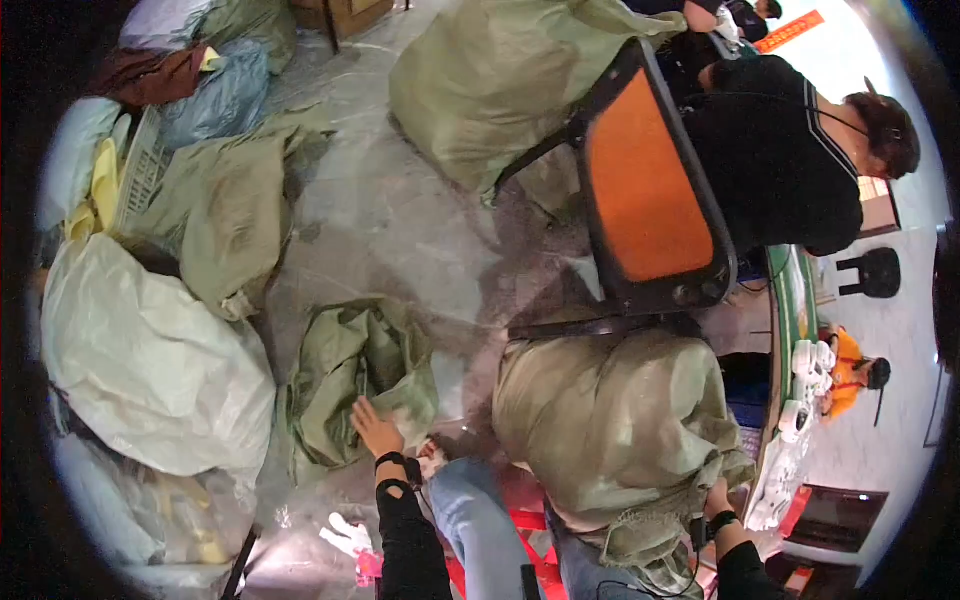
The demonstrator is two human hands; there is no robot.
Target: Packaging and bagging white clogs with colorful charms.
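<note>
A collapsed green woven sack lies on the floor in front of me, its mouth sagging into folds. My left hand is over its near edge, fingers stretched out and apart, holding nothing. To my right stands a bulging, full green woven sack, leaning close to my legs. At its near right side my right hand grips the bunched cloth near the top; the fingertips are partly hidden in the folds.
A big white sack and a flattened green sack lie on the left. Ahead stand another full green sack and an orange-backed chair. A person in black sits beside it. A long table with white items runs along the right.
</note>
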